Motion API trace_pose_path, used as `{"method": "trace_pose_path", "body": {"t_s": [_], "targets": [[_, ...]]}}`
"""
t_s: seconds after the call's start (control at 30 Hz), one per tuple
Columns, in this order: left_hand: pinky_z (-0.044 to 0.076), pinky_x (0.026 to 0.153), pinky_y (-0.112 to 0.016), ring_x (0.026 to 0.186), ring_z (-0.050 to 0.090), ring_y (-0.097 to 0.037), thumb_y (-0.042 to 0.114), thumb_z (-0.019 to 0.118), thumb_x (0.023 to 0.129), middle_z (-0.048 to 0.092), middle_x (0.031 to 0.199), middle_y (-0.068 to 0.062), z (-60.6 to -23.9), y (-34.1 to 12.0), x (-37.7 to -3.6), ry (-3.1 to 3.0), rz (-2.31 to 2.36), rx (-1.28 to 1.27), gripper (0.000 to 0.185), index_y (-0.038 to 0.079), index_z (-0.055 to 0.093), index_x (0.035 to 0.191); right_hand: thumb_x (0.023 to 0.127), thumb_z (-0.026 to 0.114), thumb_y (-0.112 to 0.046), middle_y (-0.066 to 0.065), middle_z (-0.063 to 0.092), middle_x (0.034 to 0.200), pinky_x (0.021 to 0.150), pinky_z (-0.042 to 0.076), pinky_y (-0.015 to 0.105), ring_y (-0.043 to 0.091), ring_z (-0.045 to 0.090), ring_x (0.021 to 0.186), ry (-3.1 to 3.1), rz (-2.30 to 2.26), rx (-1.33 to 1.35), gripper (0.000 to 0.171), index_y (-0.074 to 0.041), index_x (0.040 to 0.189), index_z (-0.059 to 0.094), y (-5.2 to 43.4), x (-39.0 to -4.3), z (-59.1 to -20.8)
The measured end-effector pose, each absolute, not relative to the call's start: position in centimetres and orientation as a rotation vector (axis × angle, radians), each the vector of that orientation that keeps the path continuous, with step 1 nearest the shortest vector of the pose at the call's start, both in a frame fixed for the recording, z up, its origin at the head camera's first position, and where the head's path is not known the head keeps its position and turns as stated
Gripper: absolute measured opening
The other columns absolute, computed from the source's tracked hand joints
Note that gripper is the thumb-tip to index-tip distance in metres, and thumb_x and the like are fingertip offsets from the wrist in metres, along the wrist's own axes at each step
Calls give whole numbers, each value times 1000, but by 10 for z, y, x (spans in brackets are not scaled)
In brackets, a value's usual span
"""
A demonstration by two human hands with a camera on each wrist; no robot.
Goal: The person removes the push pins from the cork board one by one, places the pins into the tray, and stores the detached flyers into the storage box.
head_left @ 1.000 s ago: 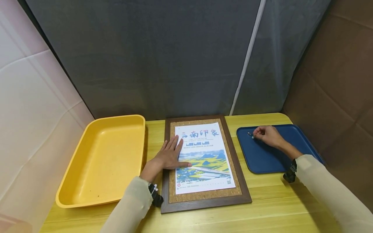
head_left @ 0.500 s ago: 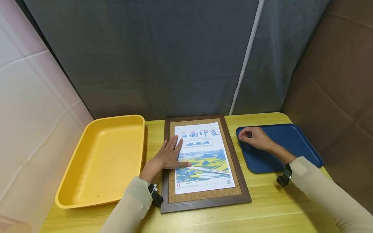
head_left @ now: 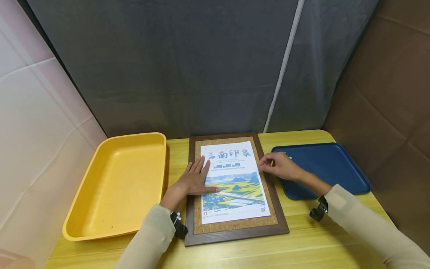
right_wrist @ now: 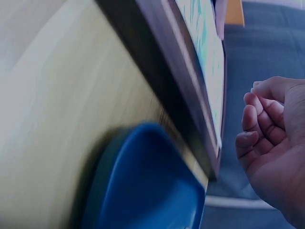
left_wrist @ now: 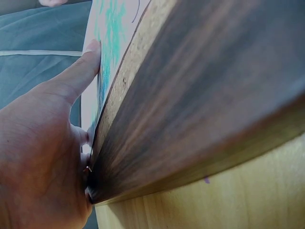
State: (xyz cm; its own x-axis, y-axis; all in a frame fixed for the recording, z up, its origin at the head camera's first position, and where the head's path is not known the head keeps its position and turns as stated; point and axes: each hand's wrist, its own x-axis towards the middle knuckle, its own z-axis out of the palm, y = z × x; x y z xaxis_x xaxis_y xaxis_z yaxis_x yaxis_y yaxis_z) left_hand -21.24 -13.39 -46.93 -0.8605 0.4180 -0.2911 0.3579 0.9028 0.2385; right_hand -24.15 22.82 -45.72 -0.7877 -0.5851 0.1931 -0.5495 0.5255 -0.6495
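In the head view a printed poster lies on a cork board with a dark brown wooden frame. My left hand rests flat on the poster's left edge, fingers spread, the thumb on the printed picture. My right hand hovers over the frame's right side, its thumb and index tips pinched together near the poster's right edge. A tiny pin, mostly hidden, seems to be between those fingertips; its shape does not show. Tiny pins lie in the blue tray.
A large yellow tray with a raised rim stands left of the board. The blue tray sits to the right, partly under my right forearm. A grey curtain closes off the back of the wooden table.
My right hand has lifted away from the small pins in the blue tray and moved left to the board's right side, fingertips still pinched. My left hand has stayed in place.
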Motion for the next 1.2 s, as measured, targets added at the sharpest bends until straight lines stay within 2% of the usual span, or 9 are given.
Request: {"method": "trace_pose_path", "body": {"t_s": [0.17, 0.33, 0.7, 1.2], "targets": [[0, 131, -57, 164, -2, -37, 72, 63, 91, -3, 177, -20, -469, -134, -213, 2728, 261, 574, 117, 5, 7, 170, 97, 74, -3, -3, 71, 84, 62, 49, 25, 8, 57, 69, 2635, -1153, -1054, 4, -4, 100, 77, 212, -236, -455], [0, 131, -57, 164, -1, -38, 72, 62, 91, -3, 177, -19, -470, -134, -214, 2730, 259, 576, 118, 5, 7, 170, 97, 74, -4, 0, 73, 86, 64, 51, 25, 7, 59, 70, 2570, -1184, -1080, 5, -2, 101, 77, 198, -230, -454], [0, 131, -57, 165, 0, -38, 73, 63, 90, -2, 177, -19, -471, -133, -214, 2732, 249, 557, 118, 6, 9, 170, 96, 74, 0, 0, 74, 87, 66, 56, 27, 6, 62, 75, 2498, -1213, -1232, 7, -6, 98, 77, 167, -215, -454], [1, 131, -57, 164, 1, -38, 74, 63, 90, -1, 177, -19, -473, -133, -216, 2738, 240, 546, 118, 6, 9, 170, 96, 74, -2, -5, 70, 82, 65, 53, 23, 0, 55, 70, 2427, -1205, -1246, 6, -5, 96, 78, 128, -197, -458]]}}
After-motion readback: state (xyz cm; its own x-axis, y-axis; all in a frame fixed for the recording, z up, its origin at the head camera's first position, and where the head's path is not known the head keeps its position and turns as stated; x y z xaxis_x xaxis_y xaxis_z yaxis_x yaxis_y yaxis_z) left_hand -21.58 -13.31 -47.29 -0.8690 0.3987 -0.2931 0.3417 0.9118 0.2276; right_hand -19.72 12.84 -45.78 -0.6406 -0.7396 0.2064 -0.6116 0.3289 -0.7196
